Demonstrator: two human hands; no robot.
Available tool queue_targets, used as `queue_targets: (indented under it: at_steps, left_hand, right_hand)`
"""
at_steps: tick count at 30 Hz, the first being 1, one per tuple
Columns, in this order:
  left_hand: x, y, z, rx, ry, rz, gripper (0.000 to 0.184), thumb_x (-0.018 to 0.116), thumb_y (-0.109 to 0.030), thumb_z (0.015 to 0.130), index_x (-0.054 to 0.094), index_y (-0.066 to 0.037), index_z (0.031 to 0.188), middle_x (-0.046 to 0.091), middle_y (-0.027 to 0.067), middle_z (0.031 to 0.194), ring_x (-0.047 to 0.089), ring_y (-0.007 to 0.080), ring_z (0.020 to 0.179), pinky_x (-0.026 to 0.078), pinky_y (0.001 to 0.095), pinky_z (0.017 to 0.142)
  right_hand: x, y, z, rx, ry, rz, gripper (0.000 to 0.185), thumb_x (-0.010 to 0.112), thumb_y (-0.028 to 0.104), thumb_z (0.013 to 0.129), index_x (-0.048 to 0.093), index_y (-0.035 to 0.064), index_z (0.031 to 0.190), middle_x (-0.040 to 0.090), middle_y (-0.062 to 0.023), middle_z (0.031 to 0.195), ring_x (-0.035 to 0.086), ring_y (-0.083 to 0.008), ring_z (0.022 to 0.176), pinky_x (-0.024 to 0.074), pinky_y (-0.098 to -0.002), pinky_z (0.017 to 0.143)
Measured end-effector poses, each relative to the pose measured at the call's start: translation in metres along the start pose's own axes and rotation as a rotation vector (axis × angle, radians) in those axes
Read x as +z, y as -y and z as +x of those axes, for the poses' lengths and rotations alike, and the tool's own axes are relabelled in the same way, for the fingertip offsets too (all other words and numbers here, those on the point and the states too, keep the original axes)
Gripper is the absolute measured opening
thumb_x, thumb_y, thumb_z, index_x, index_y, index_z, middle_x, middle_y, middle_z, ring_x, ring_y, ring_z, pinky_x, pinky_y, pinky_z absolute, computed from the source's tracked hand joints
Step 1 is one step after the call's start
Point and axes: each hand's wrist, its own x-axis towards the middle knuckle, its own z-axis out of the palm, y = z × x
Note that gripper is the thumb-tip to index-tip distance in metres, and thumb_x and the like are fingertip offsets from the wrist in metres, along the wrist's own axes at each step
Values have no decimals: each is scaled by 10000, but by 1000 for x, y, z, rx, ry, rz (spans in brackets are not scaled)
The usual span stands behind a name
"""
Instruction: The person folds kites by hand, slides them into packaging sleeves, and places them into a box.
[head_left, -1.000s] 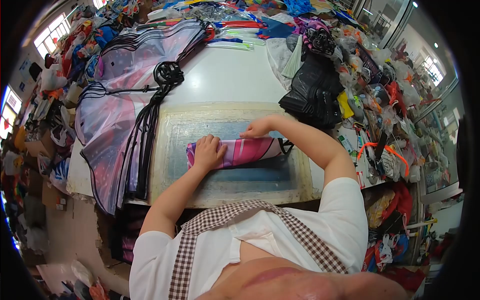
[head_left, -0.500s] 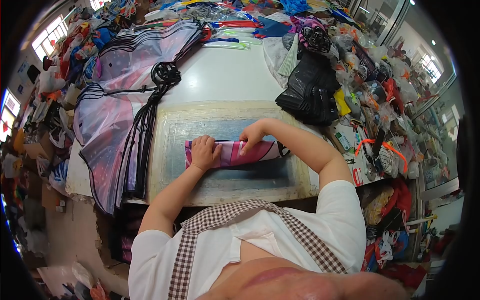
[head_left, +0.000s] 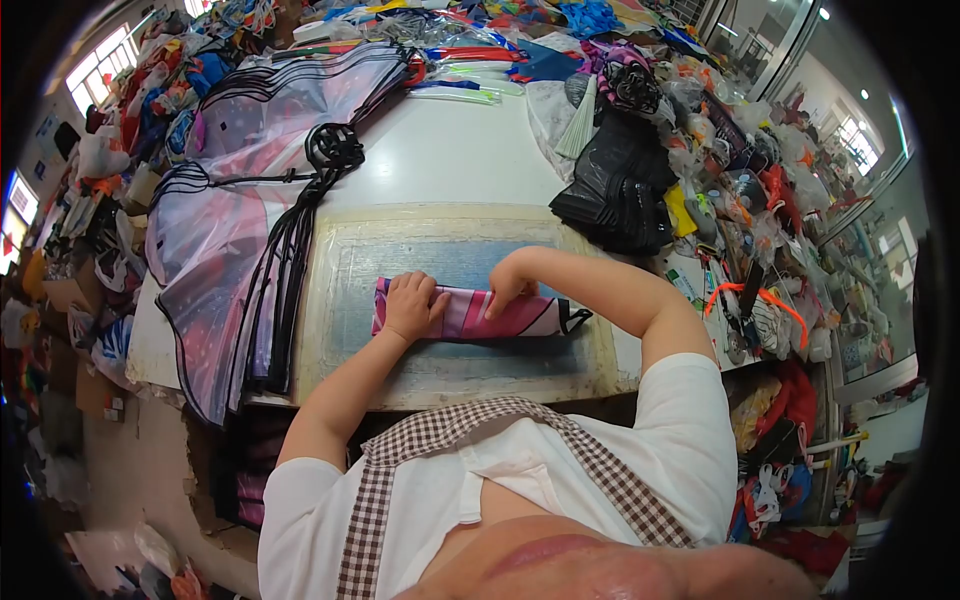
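A folded pink, purple and white printed fabric bundle [head_left: 463, 318] with black edging lies lengthwise on the work board in front of me. My left hand [head_left: 412, 306] rests flat over its left end, fingers stretched out and pointing away from me. Over the middle of the bundle, my right hand [head_left: 512, 281] is bent at the wrist, with its fingers curled down and closed on the fabric. What its inner fingers grip is partly hidden. At the bundle's right end a black loop [head_left: 577, 318] sticks out.
The clear-covered board [head_left: 340, 370] lies on a white table [head_left: 450, 150]. Sheer pink-and-lilac pieces with black edging [head_left: 225, 240] are draped at the left. A stack of black plastic bags [head_left: 625, 180] sits at the right, near tools and an orange cord [head_left: 770, 290].
My right hand has shifted slightly to the right along the bundle and its fingers have curled in more. The bundle's right end with the loop shows more. My left hand stays almost in place.
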Motion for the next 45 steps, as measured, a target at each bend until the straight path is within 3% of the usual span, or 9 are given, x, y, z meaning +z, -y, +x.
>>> queue_targets:
  at_steps: [5,8,16,28,33,37,40,43,45]
  left_hand:
    - [3,-1,3,-38,58,-32,285,634,-365,866,602,-83,881,583,91,893,567,304,896,422,433,820]
    - [5,2,7,-57,93,-58,290,628,-366,871,614,-77,872,594,94,888,577,309,898,428,444,814]
    - [10,-3,15,-153,170,-14,313,598,-380,891,627,-70,857,610,116,887,590,324,887,435,459,813]
    - [-13,30,-7,-193,106,190,343,541,-374,948,634,-80,797,651,137,840,630,344,798,493,485,694]
    - [-31,28,14,-372,394,188,390,526,-407,967,635,-77,789,681,163,828,650,380,720,498,491,622]
    - [-18,38,-3,-429,362,132,337,499,-373,990,644,-86,890,688,193,814,649,413,669,499,513,594]
    - [-9,36,-16,-527,72,24,249,487,-300,991,617,-110,1084,687,189,807,650,422,700,502,525,622]
    - [-13,33,-14,-632,193,70,287,486,-237,980,540,-136,1244,701,162,871,658,426,739,512,526,652]
    - [-14,32,-18,-602,143,-6,306,494,-224,974,529,-134,1265,699,158,917,663,420,771,515,516,672]
  right_hand:
    - [3,-10,2,-119,130,113,673,615,601,896,623,39,1265,671,-203,1178,695,-311,995,563,-462,825]
    - [12,-29,35,-105,-363,-216,668,513,639,930,667,35,1172,695,-233,1078,706,-356,922,565,-442,776]
    - [82,-23,39,-161,-1451,-60,544,513,585,924,639,76,776,687,-160,743,664,-400,715,516,-510,618]
    - [78,-28,44,-207,-1360,21,603,463,634,919,666,84,781,682,-185,765,665,-405,760,517,-525,666]
    - [74,-28,42,-181,-1348,19,606,463,628,922,663,81,757,682,-179,760,667,-401,763,517,-520,659]
    - [68,-27,34,-187,-1219,-6,588,464,620,927,689,85,834,681,-178,741,669,-399,757,526,-510,658]
    - [61,-23,30,-167,-1114,-91,635,461,654,908,708,69,921,696,-196,808,675,-392,809,540,-489,717]
    - [58,-7,44,-234,-1349,-79,709,473,690,878,700,31,1008,703,-219,918,677,-384,899,539,-474,793]
    - [55,21,40,-327,-1197,104,726,509,691,856,690,3,1000,697,-231,989,670,-379,971,525,-475,843]
